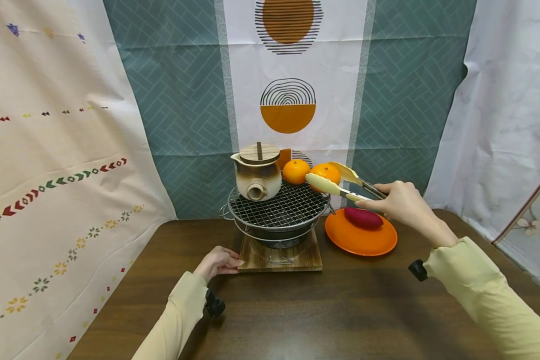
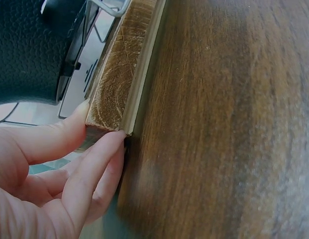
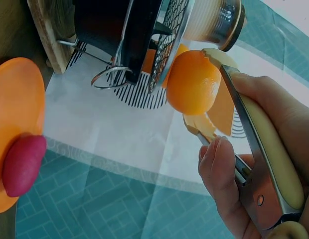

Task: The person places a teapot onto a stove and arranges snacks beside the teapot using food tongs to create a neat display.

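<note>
My right hand (image 1: 404, 202) grips metal tongs with cream tips (image 1: 326, 184). Between the tips is an orange fruit like a mandarin (image 3: 192, 82), at the right edge of the wire mesh grill (image 1: 276, 212); whether it touches the mesh I cannot tell. A second mandarin (image 1: 295, 171) sits on the mesh, beside a brown-and-cream teapot (image 1: 257, 181) with a wooden lid. With thumb and fingertips, my left hand (image 1: 218, 261) pinches the front left corner of the wooden board (image 2: 114, 94) under the grill.
An orange plate (image 1: 342, 241) bearing a purple sweet potato (image 1: 363, 218) lies right of the grill, below the tongs. The dark pot body (image 1: 279, 241) stands in a wire frame on the board. Patterned cloth (image 1: 180, 100) hangs behind the brown table (image 1: 319, 315).
</note>
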